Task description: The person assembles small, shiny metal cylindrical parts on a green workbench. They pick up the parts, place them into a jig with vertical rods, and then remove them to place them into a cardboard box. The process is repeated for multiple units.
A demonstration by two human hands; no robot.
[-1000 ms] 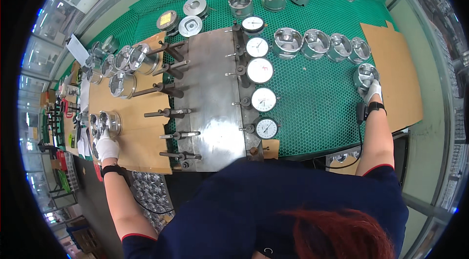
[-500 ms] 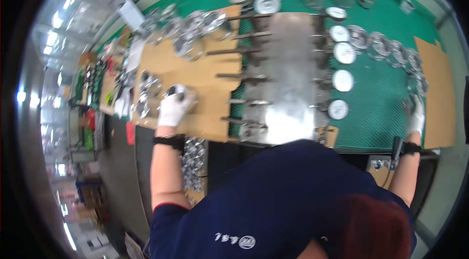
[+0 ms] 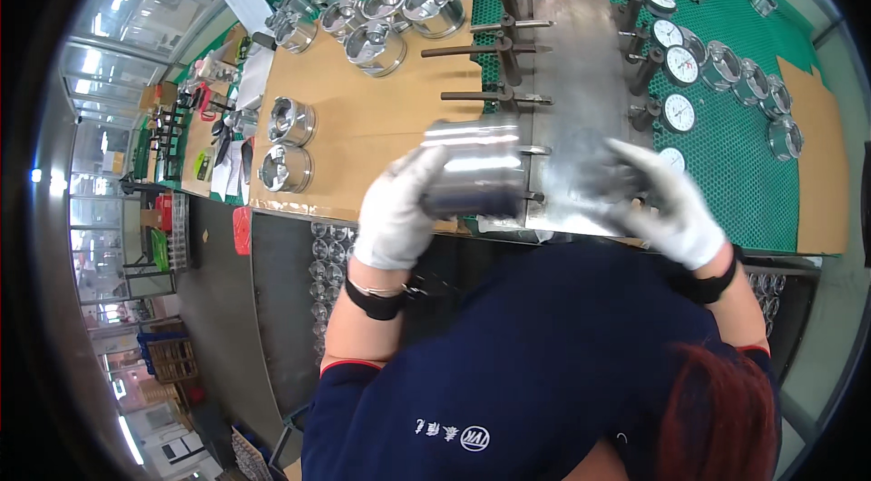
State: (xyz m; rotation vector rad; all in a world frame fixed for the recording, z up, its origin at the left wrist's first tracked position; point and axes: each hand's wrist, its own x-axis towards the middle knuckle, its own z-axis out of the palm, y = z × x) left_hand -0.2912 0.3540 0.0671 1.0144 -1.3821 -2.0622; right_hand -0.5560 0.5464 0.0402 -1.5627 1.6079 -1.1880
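A shiny metal piston (image 3: 476,163), smeared by motion, is held on its side in my gloved left hand (image 3: 395,209), the fingers closed round its left end. It is above the edge between the cardboard and the steel plate (image 3: 576,36). My gloved right hand (image 3: 679,209) is curled over the plate's near right part, around a dark blurred object (image 3: 621,180) whose kind I cannot make out. Dial gauges (image 3: 679,112) on dark stands line the plate's right side. Rods and posts (image 3: 508,61) stand along its left side. Two pistons, a nearer one (image 3: 285,169) and a farther one (image 3: 291,122), stand on the cardboard.
More pistons (image 3: 375,48) stand at the back of the cardboard sheet (image 3: 363,113). Several others (image 3: 721,65) curve along the green mat (image 3: 726,181) to the right. Trays of pistons (image 3: 331,277) lie below the bench edge. A clipboard (image 3: 248,3) is at the far left.
My left hand has moved right from the cardboard, carrying the piston up. My right hand has come left from the mat's far right edge to the steel plate.
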